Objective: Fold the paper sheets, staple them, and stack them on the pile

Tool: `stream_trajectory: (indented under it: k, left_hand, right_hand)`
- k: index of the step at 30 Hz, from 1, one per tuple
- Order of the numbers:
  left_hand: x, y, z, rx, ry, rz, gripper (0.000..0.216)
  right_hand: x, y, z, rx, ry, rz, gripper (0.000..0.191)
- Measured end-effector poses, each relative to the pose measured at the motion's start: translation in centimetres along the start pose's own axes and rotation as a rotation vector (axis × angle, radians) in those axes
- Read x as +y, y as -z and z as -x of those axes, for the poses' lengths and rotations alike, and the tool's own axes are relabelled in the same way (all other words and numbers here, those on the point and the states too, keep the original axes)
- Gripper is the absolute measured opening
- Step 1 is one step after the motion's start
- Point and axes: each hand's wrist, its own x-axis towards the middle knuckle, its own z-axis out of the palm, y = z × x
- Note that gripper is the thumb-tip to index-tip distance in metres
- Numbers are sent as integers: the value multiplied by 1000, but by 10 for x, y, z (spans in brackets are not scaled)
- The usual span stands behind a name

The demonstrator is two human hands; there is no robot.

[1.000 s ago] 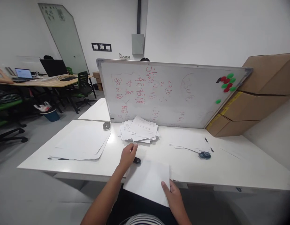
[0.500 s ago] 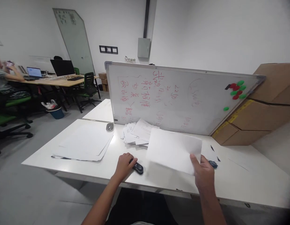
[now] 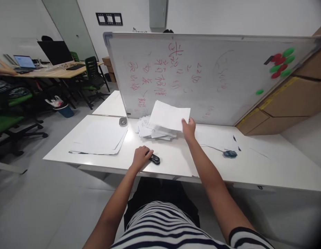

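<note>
My left hand (image 3: 141,158) is closed around the rear of a black stapler (image 3: 155,159) lying on the white table. Pinched by one corner in my right hand (image 3: 188,128) is white paper (image 3: 170,116); whether it is one sheet or more I cannot tell. The paper is raised over a messy pile of papers (image 3: 146,130) and hides part of it. To the left lies a stack of larger white sheets (image 3: 98,136), with a dark edge showing underneath.
A whiteboard (image 3: 186,86) with red writing and several magnets stands along the table's back edge. Cardboard boxes (image 3: 279,107) are behind its right end. A grey computer mouse (image 3: 123,121) sits near the big stack. On the right lies a small dark blue object (image 3: 229,154).
My right hand has carried the paper left and away from me, from the near right to over the pile. My left hand stays on the stapler. The view has tilted down.
</note>
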Motion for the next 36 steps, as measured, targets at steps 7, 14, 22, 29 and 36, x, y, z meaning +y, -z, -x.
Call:
stream_trajectory:
  k: [7, 14, 22, 29, 36]
  left_hand:
    - [-1, -1, 3, 49, -12, 37, 40]
    - [-7, -4, -2, 50, -50, 61, 40]
    - [-10, -7, -5, 46, -49, 61, 39]
    - [-11, -7, -7, 25, -38, 42, 39]
    - [-10, -6, -7, 36, -64, 36, 38]
  right_hand:
    - [46, -23, 1, -78, 52, 588, 69]
    - [108, 52, 12, -68, 49, 804, 57]
    - [143, 85, 19, -119, 2, 865, 54]
    - [139, 83, 23, -64, 72, 823, 44]
    - [142, 86, 23, -22, 38, 779, 49]
